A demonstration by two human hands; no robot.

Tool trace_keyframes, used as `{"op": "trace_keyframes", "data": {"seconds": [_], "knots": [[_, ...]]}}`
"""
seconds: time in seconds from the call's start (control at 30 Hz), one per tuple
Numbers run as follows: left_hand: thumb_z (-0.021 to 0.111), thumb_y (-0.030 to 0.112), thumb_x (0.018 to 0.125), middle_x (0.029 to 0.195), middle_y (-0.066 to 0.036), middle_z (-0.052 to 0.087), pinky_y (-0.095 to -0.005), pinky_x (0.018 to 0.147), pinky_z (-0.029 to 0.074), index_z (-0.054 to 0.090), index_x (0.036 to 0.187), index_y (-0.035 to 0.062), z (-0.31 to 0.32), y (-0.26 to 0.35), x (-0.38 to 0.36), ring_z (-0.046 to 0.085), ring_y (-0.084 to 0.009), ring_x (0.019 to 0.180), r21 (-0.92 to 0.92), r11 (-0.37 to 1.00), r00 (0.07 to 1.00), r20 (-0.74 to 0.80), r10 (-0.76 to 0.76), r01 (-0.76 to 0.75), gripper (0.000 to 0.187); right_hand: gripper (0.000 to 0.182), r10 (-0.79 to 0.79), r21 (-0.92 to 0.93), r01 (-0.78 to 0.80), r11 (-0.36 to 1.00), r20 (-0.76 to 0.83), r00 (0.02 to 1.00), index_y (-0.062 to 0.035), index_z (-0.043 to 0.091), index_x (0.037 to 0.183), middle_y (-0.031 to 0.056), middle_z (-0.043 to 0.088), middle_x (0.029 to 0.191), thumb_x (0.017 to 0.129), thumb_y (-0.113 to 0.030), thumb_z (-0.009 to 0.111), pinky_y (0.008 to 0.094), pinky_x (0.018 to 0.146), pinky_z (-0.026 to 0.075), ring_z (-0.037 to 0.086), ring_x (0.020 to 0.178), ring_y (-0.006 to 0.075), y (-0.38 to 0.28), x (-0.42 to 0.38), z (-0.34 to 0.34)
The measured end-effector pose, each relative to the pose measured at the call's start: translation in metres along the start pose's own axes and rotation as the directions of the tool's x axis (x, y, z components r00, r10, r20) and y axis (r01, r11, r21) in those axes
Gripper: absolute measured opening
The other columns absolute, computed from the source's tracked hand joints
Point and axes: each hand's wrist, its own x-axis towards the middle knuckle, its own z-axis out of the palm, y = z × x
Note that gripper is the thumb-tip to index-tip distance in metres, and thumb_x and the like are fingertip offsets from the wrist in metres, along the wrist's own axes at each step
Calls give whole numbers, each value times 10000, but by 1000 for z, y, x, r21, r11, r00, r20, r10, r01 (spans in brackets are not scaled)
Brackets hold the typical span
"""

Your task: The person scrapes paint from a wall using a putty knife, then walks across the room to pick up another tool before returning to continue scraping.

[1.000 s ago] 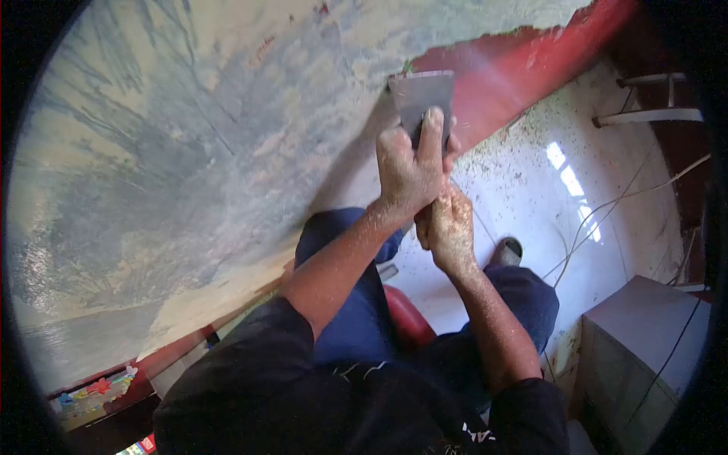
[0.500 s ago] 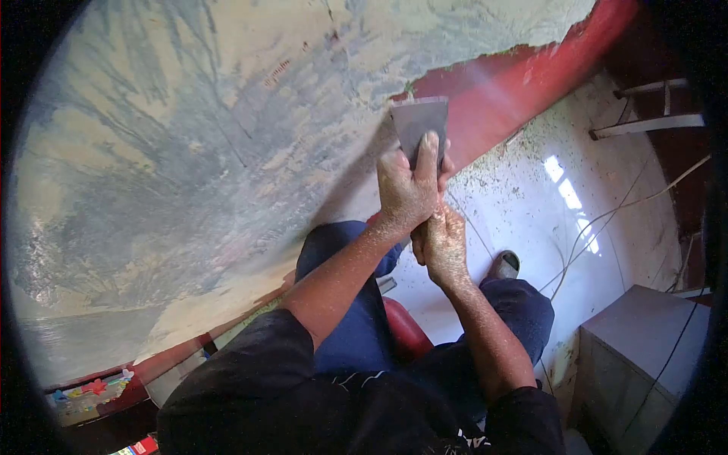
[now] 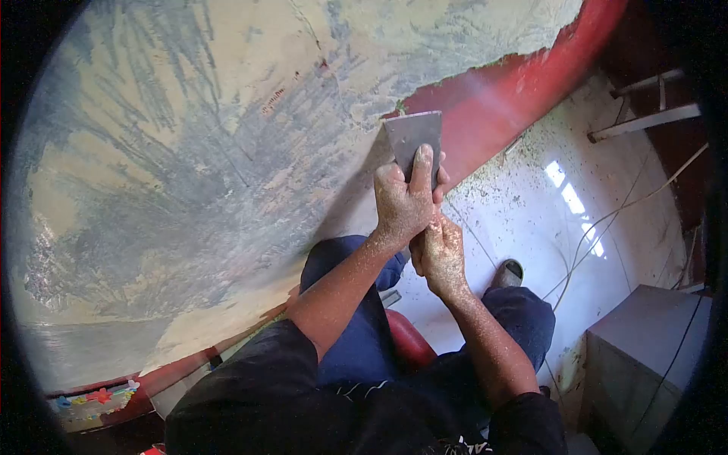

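A broad scraper (image 3: 414, 133) with a flat grey metal blade lies against the panel, its straight front edge at the border between the pale coating (image 3: 250, 167) and a bared red strip (image 3: 485, 102). My left hand (image 3: 406, 199) is closed round it close to the blade, thumb stretched along the metal. Lower down, my right hand (image 3: 441, 256) is wrapped round what appears to be the handle, which the fingers mostly hide. Pale specks cover both hands and forearms. A small greenish shaving (image 3: 400, 108) sits by the blade's left corner.
Crumbs lie scattered over the white tiled floor (image 3: 493, 220) at right. A cable (image 3: 607, 218) loops across it. A grey box (image 3: 652, 326) stands at lower right, a white-railed frame (image 3: 644, 125) at upper right. Something red and rounded (image 3: 409, 337) shows between my legs.
The view has shifted a little, so panel, hands and scraper appear slightly lower. Both hands keep the same grip, and the blade stays near the same border.
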Motion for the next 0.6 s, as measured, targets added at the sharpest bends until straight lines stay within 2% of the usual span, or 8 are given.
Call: {"op": "trace_keyframes", "data": {"seconds": [0.17,0.2,0.3,0.33,0.43,0.47,0.57,0.6], "knots": [[490,276,949,577,-30,558,-227,375,377,602,822,-20,-5,-18,-1,482,-69,429,61,998,1000,-16,-3,4,341,403,-30,-98,28,995,-22,999,-12,541,779,20,499,587,982,-304,350,260,459,371,442,500,81,14,3,0],[486,277,949,561,-25,552,-227,376,374,604,816,-19,-2,-22,3,483,-69,429,39,997,997,-35,70,-69,345,415,53,-37,-54,998,-23,998,-6,549,800,32,513,610,982,-308,329,272,482,387,452,522,87,11,2,0],[477,272,956,627,-42,578,-225,399,404,602,844,-23,-1,7,2,515,-75,487,65,996,996,64,63,-68,339,409,-108,-191,117,975,54,993,-5,553,810,29,513,610,983,-306,338,273,477,383,452,522,92,-11,0,-6],[474,262,956,622,-40,578,-223,401,407,603,852,-25,0,-1,2,516,-77,479,88,995,999,26,46,-49,331,470,-134,-38,134,990,10,991,-58,472,746,11,421,467,960,-461,356,263,313,270,364,344,83,9,5,-2],[472,269,955,624,-38,579,-222,402,407,606,860,-26,-2,-14,0,513,-78,469,120,993,1000,16,-1,-1,338,413,71,-19,-71,997,-28,997,-10,526,765,9,506,609,983,-328,377,263,476,370,449,532,88,7,3,-2],[477,266,951,623,-38,577,-225,401,408,610,862,-25,-2,-13,3,511,-80,461,135,991,1000,27,16,-19,332,416,214,-8,-214,977,-7,977,-3,529,773,2,500,608,986,-327,376,256,479,364,436,546,75,2,2,-5],[485,273,946,624,-37,578,-225,401,409,612,864,-25,1,-5,-1,510,-76,463,50,999,998,54,-13,10,334,406,43,27,-43,999,1,999,4,536,781,0,498,609,988,-305,374,250,477,362,430,549,66,-4,-4,-5],[485,274,946,626,-34,578,-224,401,410,615,867,-24,-3,-13,0,511,-76,464,64,998,999,50,19,-22,334,393,38,-28,-38,999,-14,999,10,543,800,1,500,611,991,-286,368,252,478,364,440,550,70,3,-3,-7]]}}
